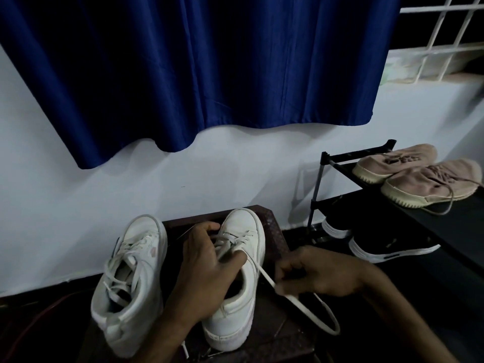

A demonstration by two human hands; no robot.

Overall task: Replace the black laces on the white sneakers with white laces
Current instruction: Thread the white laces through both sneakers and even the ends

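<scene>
A dark blue curtain (196,74) hangs over the pale wall (65,205) ahead of me, from the far left to well past the middle. Below it, the left sneaker (136,305) leans off the left edge of the dark brown stool (275,231), toe toward the wall. Its own white laces (125,258) are threaded through loosely, with the ends lying slack over the opening.

My left hand (207,268) grasps the right sneaker (246,226) just beside it, fingers curled over the laced front and thumb pressed near the tongue. That shoe stands upright on the stool, toe also toward the wall.

From its upper eyelets a white lace (264,276) runs out taut to the right. My right hand (314,273) pinches it between curled fingers, off the stool's right edge. Past the pinch the lace sags into a long loop below my wrist.

Further right stands a black shoe rack (322,174). A pair of beige-pink sneakers (429,184) sits on its top shelf and black shoes with white soles (387,247) sit underneath. At the top right corner is a white window grille (445,35).
</scene>
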